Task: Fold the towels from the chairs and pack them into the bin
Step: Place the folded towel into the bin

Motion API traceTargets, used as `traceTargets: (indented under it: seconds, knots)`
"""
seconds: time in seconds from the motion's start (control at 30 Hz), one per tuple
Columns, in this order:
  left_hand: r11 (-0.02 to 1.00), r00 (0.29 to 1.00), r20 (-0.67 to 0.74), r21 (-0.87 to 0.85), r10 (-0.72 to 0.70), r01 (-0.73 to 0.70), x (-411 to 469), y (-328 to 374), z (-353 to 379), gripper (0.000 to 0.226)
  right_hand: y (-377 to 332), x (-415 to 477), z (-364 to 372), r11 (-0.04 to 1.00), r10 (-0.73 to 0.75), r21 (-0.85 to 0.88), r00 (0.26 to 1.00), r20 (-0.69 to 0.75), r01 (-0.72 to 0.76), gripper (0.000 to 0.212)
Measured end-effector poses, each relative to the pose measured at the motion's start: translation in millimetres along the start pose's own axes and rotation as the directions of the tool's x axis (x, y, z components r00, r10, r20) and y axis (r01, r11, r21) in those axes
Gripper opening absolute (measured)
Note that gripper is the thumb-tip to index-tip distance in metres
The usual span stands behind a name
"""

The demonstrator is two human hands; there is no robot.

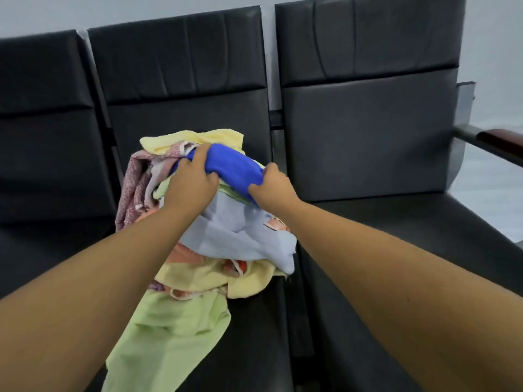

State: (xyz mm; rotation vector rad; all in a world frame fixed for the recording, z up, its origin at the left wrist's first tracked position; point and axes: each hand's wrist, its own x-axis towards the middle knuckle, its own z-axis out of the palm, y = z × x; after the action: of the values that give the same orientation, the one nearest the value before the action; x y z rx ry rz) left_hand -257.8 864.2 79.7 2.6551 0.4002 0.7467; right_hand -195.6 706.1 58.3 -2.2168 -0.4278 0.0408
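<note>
Both hands are on the blue towel (232, 165). The left hand (192, 179) grips its far-left end with fingers curled over the top. The right hand (273, 185) pinches the near-right end. Both are closed on fabric, and both forearms reach in from the near side.

The blue towel is bunched into a rough roll. Its long axis is diagonal, from back-left to front-right, and it sits on top of the pile (215, 250).

The pile is on the seat of the middle chair (184, 66), toward its left-centre.

Count by colour:
- 1 blue.
- 1 pale blue-grey towel (235, 236), directly under the blue one and draped toward the front-right.
- 1 pink patterned cloth (133, 182), hanging down the left side.
- 1 light green towel (169, 329), spilling over the seat's front edge.
- Yellow cloth (198, 140) shows at the back and again low at the front; can't tell if that's one piece or two.
- Peach/orange bits show in between; can't count them.

Chairs: 3 black padded ones in a row. The left chair (42, 151) and right chair (368, 137) flank the middle one. There is a wood-topped armrest (498, 140) at far right and a pale wall (495, 52) behind.
</note>
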Motion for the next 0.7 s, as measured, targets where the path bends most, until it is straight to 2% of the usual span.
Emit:
traceTargets:
  seconds: [0.07,0.17,0.27,0.3,0.4,0.47,0.53,0.63,0.7]
  knots:
    - [1.000,1.000,-0.021,0.020,0.001,-0.001,10.2,-2.8,5.4,0.055,-7.6,15.4,13.3,0.997,-0.041,-0.060,0.999,0.011,0.042,0.042]
    - [1.000,0.995,-0.093,0.002,0.027,-0.027,14.9,-2.7,6.3,0.043,-6.6,27.4,20.2,0.990,-0.060,-0.128,0.998,-0.031,0.055,0.021]
    - [0.996,0.991,-0.132,-0.085,-0.003,-0.008,12.3,-3.2,4.3,0.034,-1.7,29.8,9.4,0.998,-0.040,0.051,0.989,-0.144,0.048,0.013]
    - [0.993,0.991,-0.135,-0.120,-0.023,0.007,11.0,-3.4,3.2,0.040,-2.4,28.0,2.1,0.988,-0.042,0.136,0.984,-0.174,0.067,0.011]
    - [0.960,0.995,-0.096,-0.280,-0.026,-0.002,3.0,2.3,-5.7,0.089,-13.8,14.5,-26.6,0.933,-0.067,0.330,0.971,-0.231,0.143,0.011]
    - [0.926,0.997,-0.083,-0.377,-0.007,-0.025,-1.2,11.5,-13.6,0.101,-26.6,1.5,-47.9,0.879,-0.081,0.446,0.975,-0.207,0.168,0.021]
    - [0.908,0.994,-0.114,-0.416,-0.001,-0.046,-1.9,24.9,-23.4,0.093,-38.7,-15.5,-71.9,0.820,-0.093,0.542,0.977,-0.192,0.185,0.025]
    - [0.938,0.981,-0.170,-0.316,0.090,-0.141,-3.7,45.6,-37.4,0.053,-50.6,-46.0,-105.9,0.710,-0.090,0.681,0.983,-0.162,0.177,0.024]
    - [0.943,0.975,-0.162,-0.272,0.150,-0.190,-7.1,58.5,-39.1,0.038,-52.7,-62.9,-123.8,0.619,-0.079,0.771,0.989,-0.127,0.149,0.025]
